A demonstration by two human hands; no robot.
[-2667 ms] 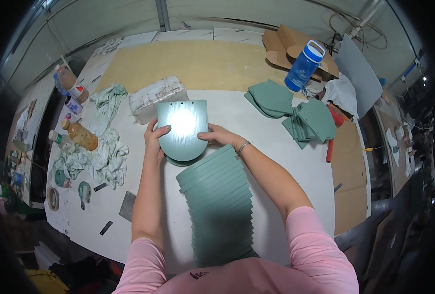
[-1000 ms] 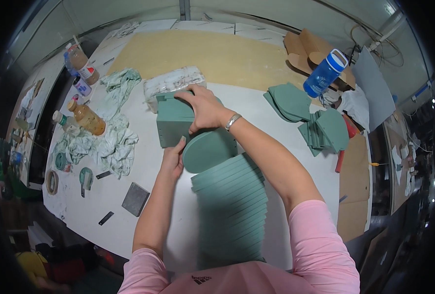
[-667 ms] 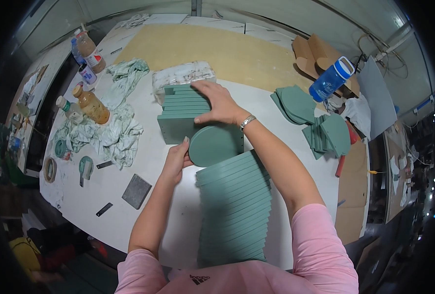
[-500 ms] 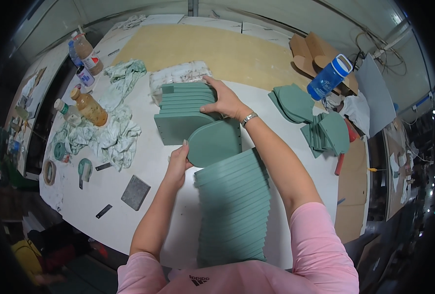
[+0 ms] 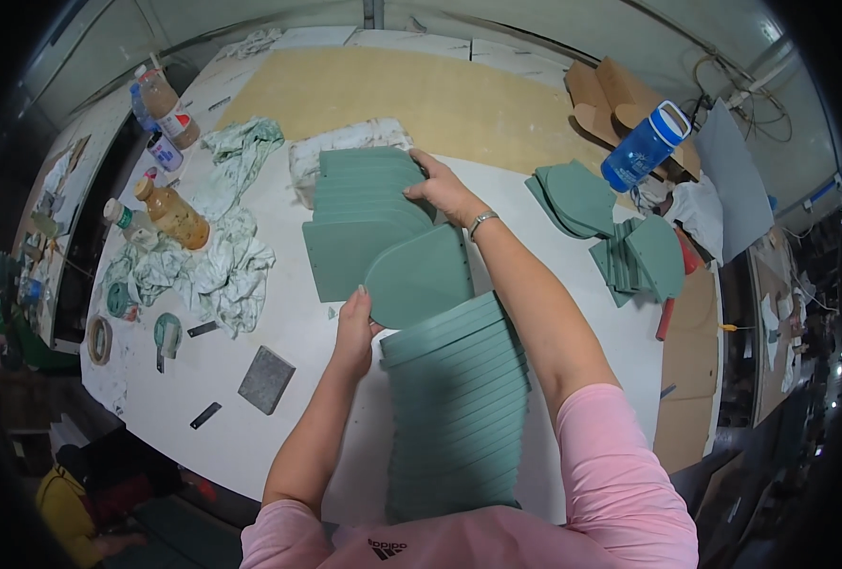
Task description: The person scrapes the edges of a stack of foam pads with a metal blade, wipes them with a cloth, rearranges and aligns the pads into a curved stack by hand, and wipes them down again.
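A flat green panel with a rounded corner (image 5: 421, 280) leans near the middle of the table. My left hand (image 5: 352, 337) pinches its lower left edge, thumb on the face and fingers underneath. Behind it stand several similar green panels (image 5: 362, 194), packed in a leaning row. My right hand (image 5: 444, 194) is closed around the right end of that row, its thumb on the near side and fingers over the far side. Close to my body, a long overlapping row of green panels (image 5: 454, 417) fans toward me; its front end lies just below the rounded panel.
To the right lie loose green panels (image 5: 573, 199) and a blue bottle (image 5: 644, 147). Crumpled stained cloths (image 5: 226, 266), an amber bottle (image 5: 172, 216) and a tape roll (image 5: 100, 339) sit left. A dark grey block (image 5: 266, 379) rests nearer. Another person in yellow (image 5: 65, 507) shows lower left.
The row of panels under my right hand has tipped, so more of their faces shows. My left hand keeps its hold on the rounded panel, which has shifted slightly.
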